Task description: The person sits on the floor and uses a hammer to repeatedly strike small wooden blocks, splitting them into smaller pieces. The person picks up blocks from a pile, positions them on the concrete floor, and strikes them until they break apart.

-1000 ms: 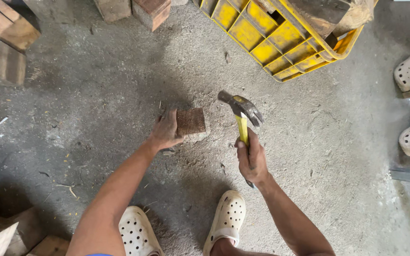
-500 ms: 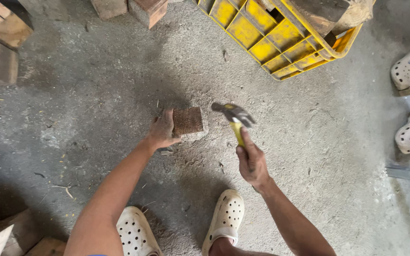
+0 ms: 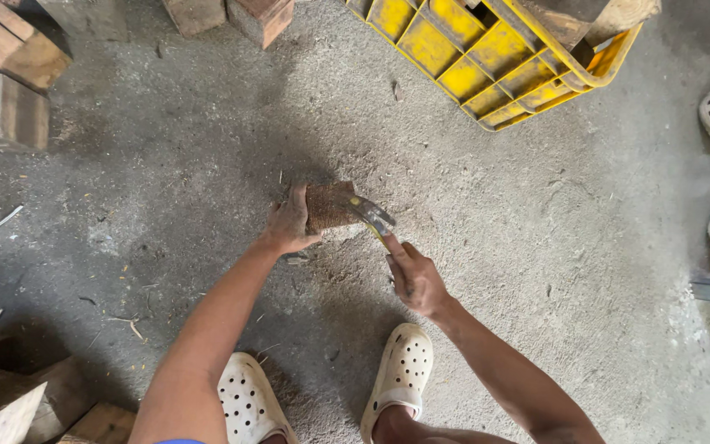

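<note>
The small brown wooden block (image 3: 330, 205) sits on the grey concrete floor (image 3: 166, 189), and everything places off it. The left hand (image 3: 289, 226) is against the block's left side; the steel-headed claw hammer (image 3: 369, 215) lies on its right edge, with the right hand (image 3: 415, 279) below and right of it. Two white perforated clogs (image 3: 400, 374) stand below the block. The yellow plastic crate (image 3: 486, 57) lies above and right; stacked timber offcuts (image 3: 10, 74) lie far upper left.
</note>
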